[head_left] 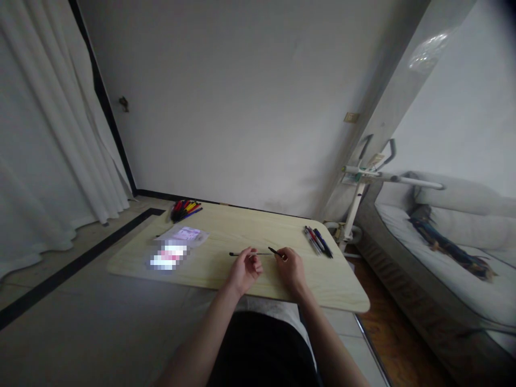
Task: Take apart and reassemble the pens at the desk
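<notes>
My left hand point(245, 269) is closed in a pinch on a thin dark pen refill point(242, 254) that sticks out to the left over the pale wooden table point(226, 236). My right hand point(291, 267) is closed on a short black pen part point(274, 251), whose tip points toward the left hand. Both hands hover near the table's front edge, a few centimetres apart. The two pieces are nearly in line with each other.
A bundle of coloured pens point(184, 209) lies at the table's far left corner. Three pens point(317, 241) lie at the right side. Papers point(177, 244) lie on the left. An exercise machine point(365, 183) and a bed point(443, 236) stand to the right, curtains point(48, 134) at left.
</notes>
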Demonstrator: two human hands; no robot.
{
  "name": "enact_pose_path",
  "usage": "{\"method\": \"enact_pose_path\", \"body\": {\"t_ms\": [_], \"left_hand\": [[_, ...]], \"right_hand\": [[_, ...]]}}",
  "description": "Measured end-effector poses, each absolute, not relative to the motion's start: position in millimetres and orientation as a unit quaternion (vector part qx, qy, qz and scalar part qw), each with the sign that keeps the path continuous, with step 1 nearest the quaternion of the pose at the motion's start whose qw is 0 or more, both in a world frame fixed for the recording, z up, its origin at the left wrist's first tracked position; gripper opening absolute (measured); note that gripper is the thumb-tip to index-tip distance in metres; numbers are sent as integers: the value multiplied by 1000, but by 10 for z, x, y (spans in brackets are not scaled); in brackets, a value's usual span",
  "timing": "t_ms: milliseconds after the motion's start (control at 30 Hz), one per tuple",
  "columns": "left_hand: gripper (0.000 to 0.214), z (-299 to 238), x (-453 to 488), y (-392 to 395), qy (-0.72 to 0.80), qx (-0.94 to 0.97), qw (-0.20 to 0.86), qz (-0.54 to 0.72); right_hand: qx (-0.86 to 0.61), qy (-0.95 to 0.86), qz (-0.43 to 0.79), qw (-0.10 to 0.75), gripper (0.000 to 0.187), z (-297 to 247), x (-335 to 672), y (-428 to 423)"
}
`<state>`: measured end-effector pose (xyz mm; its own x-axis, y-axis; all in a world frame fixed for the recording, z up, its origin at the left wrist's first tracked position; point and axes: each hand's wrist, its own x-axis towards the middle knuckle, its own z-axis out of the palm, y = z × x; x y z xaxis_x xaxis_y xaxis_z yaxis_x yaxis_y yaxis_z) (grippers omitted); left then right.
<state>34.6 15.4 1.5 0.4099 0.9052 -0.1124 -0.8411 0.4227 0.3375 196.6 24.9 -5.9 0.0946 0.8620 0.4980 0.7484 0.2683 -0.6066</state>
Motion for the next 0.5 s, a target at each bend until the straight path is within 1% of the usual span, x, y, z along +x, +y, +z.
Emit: {"method": "enact_pose_path", "body": {"t_ms": [267, 500], "left_hand": [[12, 48, 350, 139, 160, 115, 826, 528], [11, 46, 348, 142, 169, 116, 822, 531]], "right_hand": [[-613, -674, 24, 411, 10, -41, 1957, 218], [-639, -672, -1, 374, 10, -14, 1949, 171]]}}
